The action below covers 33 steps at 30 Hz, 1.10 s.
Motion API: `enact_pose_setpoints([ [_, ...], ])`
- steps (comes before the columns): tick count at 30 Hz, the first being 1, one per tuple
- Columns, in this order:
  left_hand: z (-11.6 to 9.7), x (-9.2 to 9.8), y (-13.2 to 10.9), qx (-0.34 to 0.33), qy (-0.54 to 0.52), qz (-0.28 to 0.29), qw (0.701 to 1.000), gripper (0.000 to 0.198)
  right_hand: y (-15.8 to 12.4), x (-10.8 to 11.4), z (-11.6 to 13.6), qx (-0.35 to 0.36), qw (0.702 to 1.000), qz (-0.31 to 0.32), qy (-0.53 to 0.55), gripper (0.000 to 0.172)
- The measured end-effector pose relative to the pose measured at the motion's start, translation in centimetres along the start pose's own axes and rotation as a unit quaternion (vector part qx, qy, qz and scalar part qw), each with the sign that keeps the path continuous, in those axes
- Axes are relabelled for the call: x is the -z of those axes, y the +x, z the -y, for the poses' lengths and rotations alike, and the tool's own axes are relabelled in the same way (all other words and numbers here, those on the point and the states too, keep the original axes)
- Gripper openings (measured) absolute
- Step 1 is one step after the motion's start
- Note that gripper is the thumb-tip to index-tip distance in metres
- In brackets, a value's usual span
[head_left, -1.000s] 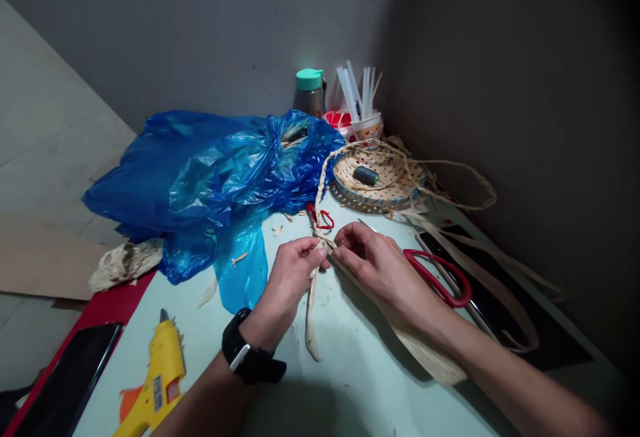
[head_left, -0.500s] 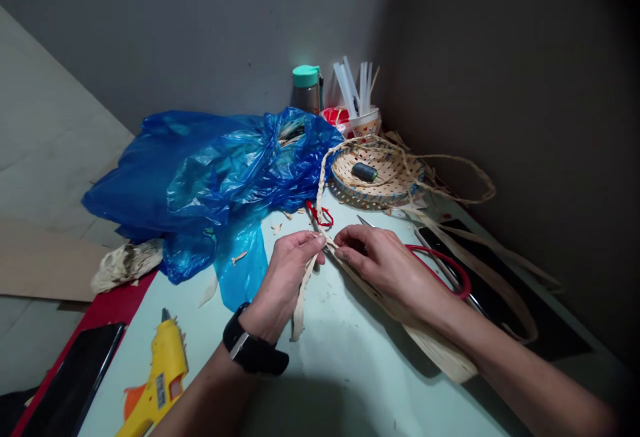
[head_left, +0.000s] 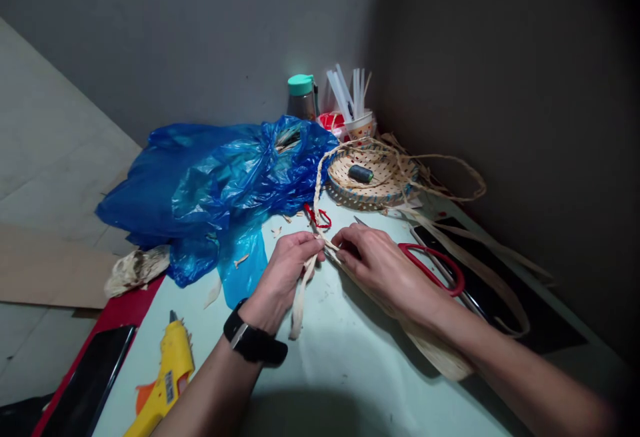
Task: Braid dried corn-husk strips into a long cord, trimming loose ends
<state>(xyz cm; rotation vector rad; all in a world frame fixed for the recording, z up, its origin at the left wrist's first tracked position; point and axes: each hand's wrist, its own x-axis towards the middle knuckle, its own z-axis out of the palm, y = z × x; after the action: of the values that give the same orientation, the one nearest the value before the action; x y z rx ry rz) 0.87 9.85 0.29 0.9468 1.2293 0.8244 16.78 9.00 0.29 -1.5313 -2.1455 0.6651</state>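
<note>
A pale braided cord [head_left: 319, 187] of dried plant fibre runs from the woven basket down to my two hands, its loose strips fanning out below. My left hand [head_left: 293, 264], with a black watch on the wrist, pinches the braid's lower end; one short strip [head_left: 299, 307] hangs beneath it. Close by on the right, my right hand [head_left: 367, 257] has its fingers closed on the longer strips, and a wide strip [head_left: 435, 354] trails under that forearm. A loop of red yarn [head_left: 320, 217] lies just beyond my fingertips. The exact crossing of strips is partly hidden by my fingers.
Red-handled scissors [head_left: 453, 277] lie beside my right forearm on a dark flat object. A yellow glue gun [head_left: 167, 377] rests at left, near a phone [head_left: 93, 380]. Behind are a blue plastic bag [head_left: 200, 177], a woven basket [head_left: 385, 187] holding a thread spool [head_left: 361, 173], and a bottle [head_left: 301, 97].
The view has shifted slightly. Both hands stay at the braid's end, with only small finger movements on the strips.
</note>
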Motion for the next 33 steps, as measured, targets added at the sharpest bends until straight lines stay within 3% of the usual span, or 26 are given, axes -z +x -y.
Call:
enact_pose_setpoints([
  [13, 0.4, -1.5, 0.6, -0.001, -0.002, 0.011, 1.000, 0.009, -0.4, 0.8, 0.9, -0.006, 0.995, -0.014, -0.097, 0.015],
  [23, 0.3, -0.5, 0.1, 0.000, -0.088, 0.051, 0.995, 0.017, -0.6, 1.1, 0.9, 0.012, 0.991, -0.018, -0.135, 0.018],
  [29, 0.3, -0.8, 0.4, -0.032, 0.026, -0.011, 0.999, 0.018, -0.9, 1.1, 1.4, 0.020, 0.982, -0.021, -0.186, 0.016],
  [33, 0.8, -1.3, 0.6, -0.055, 0.018, -0.052, 0.997, 0.017, -1.2, 1.6, 3.1, 0.020, 0.974, -0.009, -0.225, 0.015],
])
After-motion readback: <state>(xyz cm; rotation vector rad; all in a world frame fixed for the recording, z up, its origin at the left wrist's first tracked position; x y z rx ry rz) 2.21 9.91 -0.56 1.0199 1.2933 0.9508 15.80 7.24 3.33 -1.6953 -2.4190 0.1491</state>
